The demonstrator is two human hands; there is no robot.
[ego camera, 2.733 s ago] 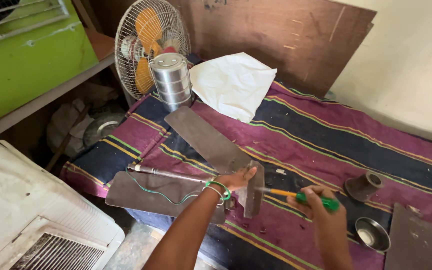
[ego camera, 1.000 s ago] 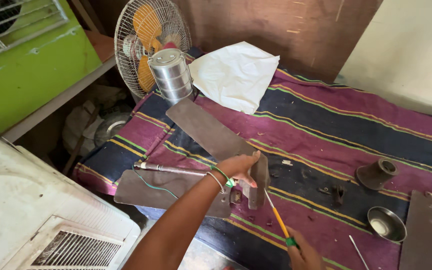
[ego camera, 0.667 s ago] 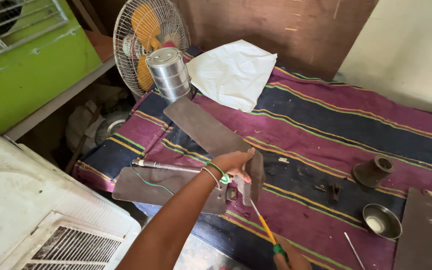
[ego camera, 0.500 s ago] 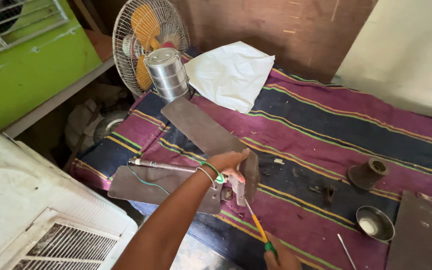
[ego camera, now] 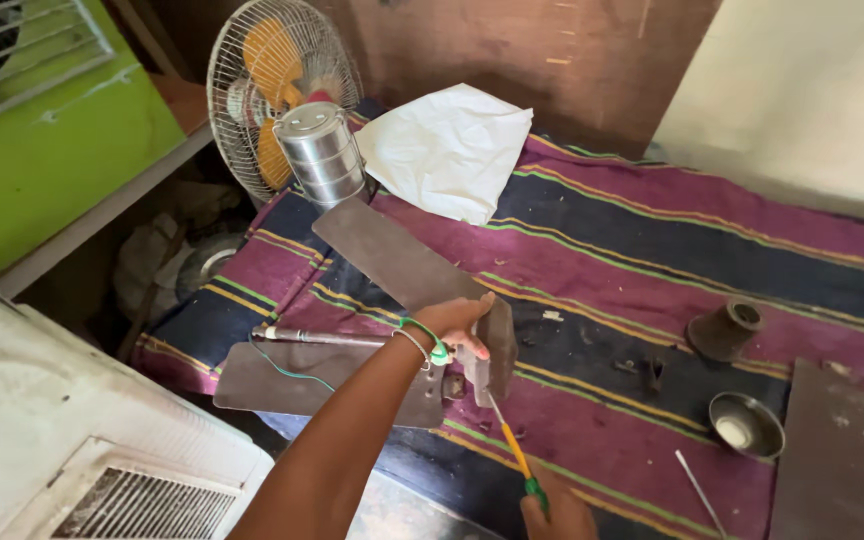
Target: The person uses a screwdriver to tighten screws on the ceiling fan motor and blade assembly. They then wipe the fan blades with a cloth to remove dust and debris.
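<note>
Gripping fan blade [ego camera: 407, 270], left hand [ego camera: 457, 322] fingers closed; right hand [ego camera: 557, 515] fingers wrapped around screwdriver [ego camera: 512, 450].

Under the left hand's fingers [ego camera: 467, 318] a fan blade [ego camera: 412, 275] runs away to the upper left, lying on a striped cloth [ego camera: 652, 250]. Left of the fingers a rod [ego camera: 322, 338] lies over a second blade [ego camera: 292, 380]. Beyond them stand a stacked tin [ego camera: 324, 155], a table fan [ego camera: 267, 85] and a sheet [ego camera: 447, 150]. Well right sit a cup piece [ego camera: 724, 328] and a small bowl [ego camera: 747, 425].
</note>
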